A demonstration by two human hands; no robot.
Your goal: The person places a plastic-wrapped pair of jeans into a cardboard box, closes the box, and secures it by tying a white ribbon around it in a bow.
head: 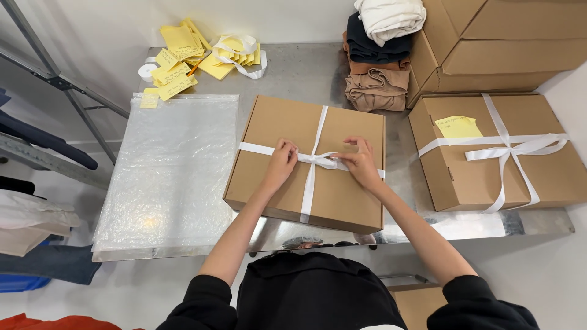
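A flat brown cardboard box (278, 186) lies on the metal table (306, 70) right in front of me. A white ribbon (309, 189) crosses its lid both ways and meets in a knot at the middle. My left hand (280, 164) pinches the ribbon just left of the knot. My right hand (361, 162) grips the ribbon end just right of it. Both hands rest on the lid.
A second brown box (550, 177) tied with a white ribbon bow and bearing a yellow note (457, 127) stands at the right. Bubble wrap (168, 171) covers the table's left side. Yellow notes (177, 64), loose ribbon (235, 46), folded clothes (376, 61) and stacked cartons (507, 49) sit at the back.
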